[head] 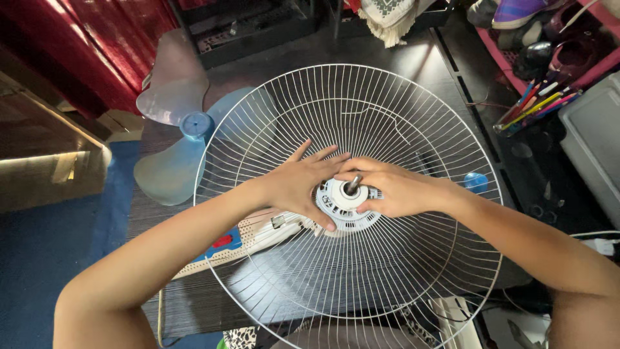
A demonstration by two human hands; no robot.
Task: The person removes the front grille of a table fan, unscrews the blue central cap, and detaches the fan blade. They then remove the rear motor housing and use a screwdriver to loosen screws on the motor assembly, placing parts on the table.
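Note:
A round white wire fan guard [361, 97] lies over a fan body on a dark table. At its centre a white motor hub [342, 203] shows a short metal shaft [353, 184]. My left hand [297, 184] rests flat on the wires left of the hub, fingers spread, thumb by the hub's lower edge. From the right, my right hand [394, 187] curls its fingers around the hub's rim beside the shaft. Under the guard, the white fan body with red and blue buttons [223, 242] runs out to the lower left.
A pale blue fan blade [184, 126] lies on the table's far left. A small blue cap [476, 181] sits right of my right wrist. Several pencils and pens [533, 106] stand at the right, next to a grey box [597, 145]. Red cloth [97, 45] hangs far left.

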